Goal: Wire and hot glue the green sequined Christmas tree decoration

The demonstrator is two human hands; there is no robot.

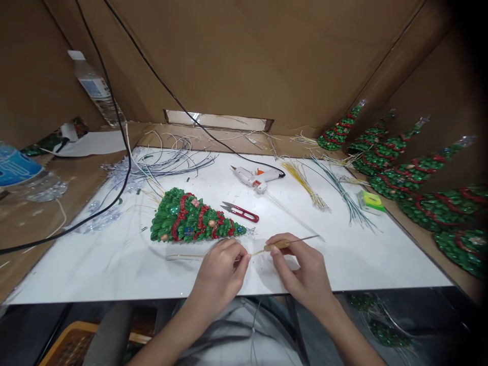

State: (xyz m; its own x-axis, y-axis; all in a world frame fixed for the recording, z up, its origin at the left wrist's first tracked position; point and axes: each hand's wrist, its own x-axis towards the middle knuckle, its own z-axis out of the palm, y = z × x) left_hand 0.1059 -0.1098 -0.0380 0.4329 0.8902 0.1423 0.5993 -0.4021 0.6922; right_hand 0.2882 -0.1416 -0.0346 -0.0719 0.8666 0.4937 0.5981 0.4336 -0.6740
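Left hand (224, 262): pinches thin yellowish strand (256, 252) between thumb and forefinger, with remaining fingers curled.
Right hand (303, 267): grasps wooden-handled tool (277, 245) between thumb and fingers; points slim metal shaft (306, 238) rightward, away from left hand.
Strand position: spans the short gap between the 2 hands, runs up to the left end of the wooden handle.
Pale cord (183, 257): lies flat, just left of left hand; cannot tell whether joined to strand.
Decorated green tree (194, 218): lies just beyond left hand on white surface (125, 279); turns base left, trails thin wires there, aims clear star (250, 232) toward the gap between the 2 hands.
Red snips (241, 211): lie beyond the star end of the tree, near both hands.
Glue gun (255, 179): lies farther back, behind snips.
Wire bundles: lie to the right, 1 yellow (305, 185), 1 green (345, 195), with small yellow-green box (370, 202) beside the latter.
More trees (400, 152): line the right side, well apart from hands.
Curled wires (179, 161): sprawl behind tree.
Black cords: hang across the view, 1 looping over the left side (127, 168), 1 leading to glue gun (163, 84).
Bottles: stand or lean at left, 2 in view (95, 89) (23, 170).
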